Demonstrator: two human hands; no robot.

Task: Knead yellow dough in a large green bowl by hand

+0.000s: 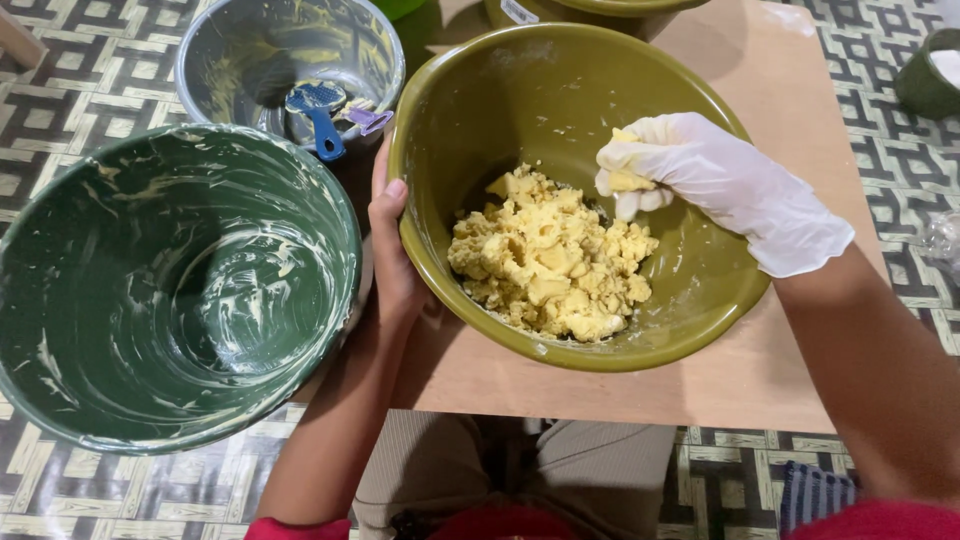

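Observation:
An olive-green bowl (700, 300) stands on a low wooden table (760, 390) and holds a crumbly mass of yellow dough (545, 255). My right hand (720, 180), in a white glove, is inside the bowl above the dough, its fingers closed on a small lump of yellow dough (628, 180). My left hand (392, 250), bare, grips the bowl's left rim, thumb on the edge.
A big dark-green bowl (175, 290) smeared with white residue sits at the left. Behind it a metal bowl (290, 60) holds a blue-handled tool (320, 115). Another olive bowl (590, 12) stands at the back. A small green container (930, 75) sits on the patterned floor, far right.

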